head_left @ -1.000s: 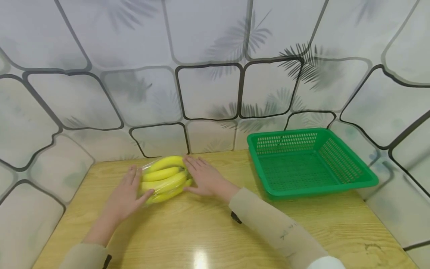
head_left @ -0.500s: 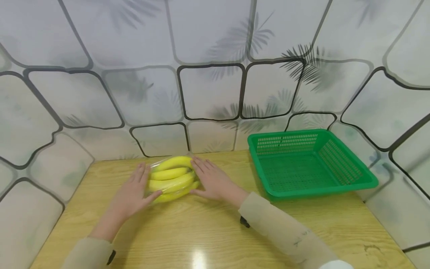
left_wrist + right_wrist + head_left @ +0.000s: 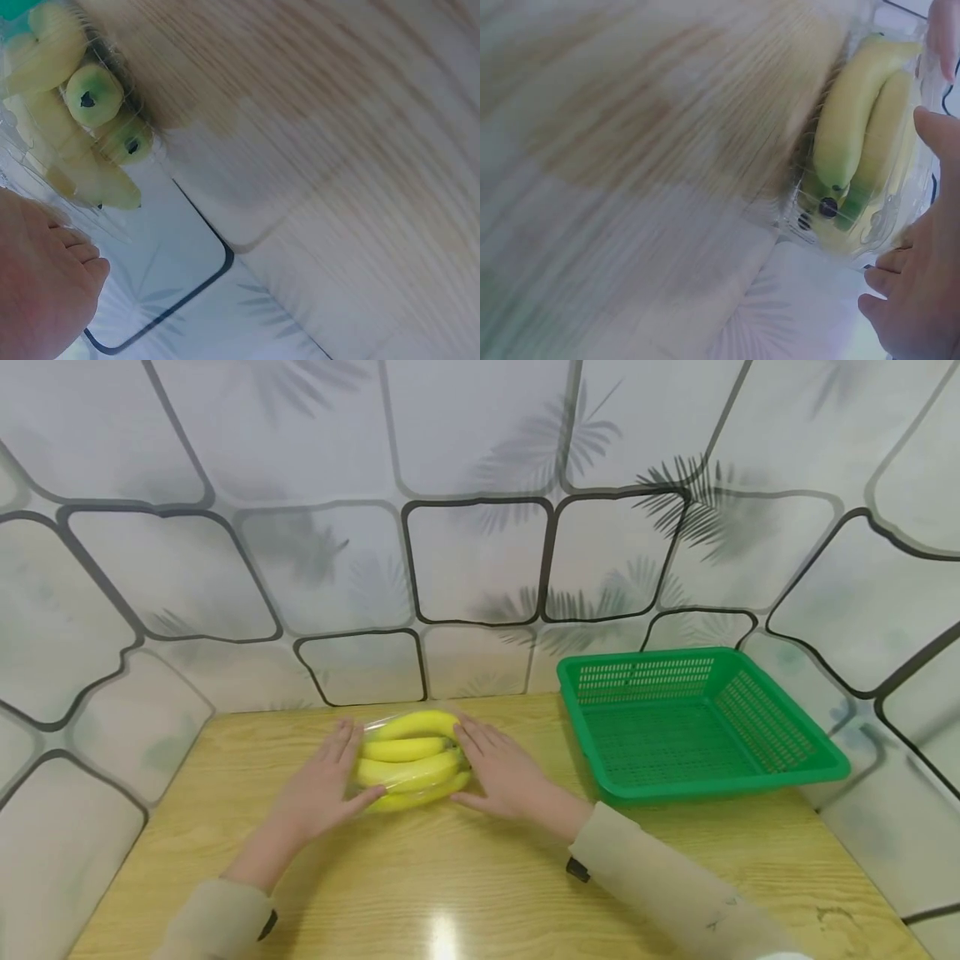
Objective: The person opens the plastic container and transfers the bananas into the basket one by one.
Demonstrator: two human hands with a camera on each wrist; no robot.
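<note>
Several yellow bananas [image 3: 408, 772] lie inside a clear plastic container [image 3: 881, 221] on the wooden table. My left hand [image 3: 318, 793] presses the container's left end, its fingers straight and its thumb along the near side. At the opposite end rests my right hand [image 3: 513, 781], fingers also extended and thumb spread toward the front. The left wrist view has the bananas [image 3: 94, 94] behind the clear plastic, with the left hand [image 3: 45, 277] at its edge. The right hand [image 3: 930, 255] shows beside the container in the right wrist view.
A green plastic basket [image 3: 603, 789] with slotted walls stands to the right on the wooden table [image 3: 420, 885]. Patterned wall covering [image 3: 480, 560] rises behind the table and along both sides.
Both hands and the container of bananas between them have slid to the right across the table, closer to the green basket. The basket stays where it was.
</note>
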